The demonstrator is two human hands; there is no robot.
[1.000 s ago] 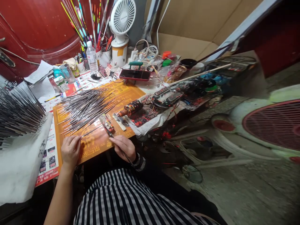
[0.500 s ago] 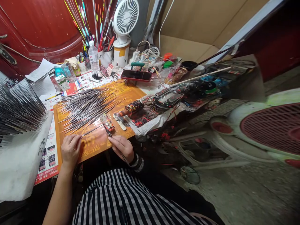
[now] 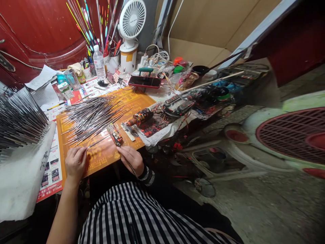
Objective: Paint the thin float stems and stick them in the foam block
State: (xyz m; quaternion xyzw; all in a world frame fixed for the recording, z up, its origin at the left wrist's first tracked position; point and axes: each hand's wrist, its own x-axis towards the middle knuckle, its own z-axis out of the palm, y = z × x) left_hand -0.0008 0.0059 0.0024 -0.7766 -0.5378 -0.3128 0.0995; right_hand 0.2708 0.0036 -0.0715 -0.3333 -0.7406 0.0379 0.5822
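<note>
My left hand is closed at the front edge of the orange mat. Its fingertips pinch the near end of a thin dark stick, whose far end points to a paint-smeared block. Just below that block is my right hand, its fingers closed around a slim, dark, cord-like tool; the tool's exact kind is unclear. Behind both hands, a large loose pile of similar sticks spreads over the mat.
At the left, a white foam block holds many upright dark sticks. A phone on a stand, a water bottle and a white fan stand at the back. Paint-stained clutter lies on the right.
The view has shifted slightly, so the scene sits a little further left. Both hands keep their hold and have barely moved over the mat.
</note>
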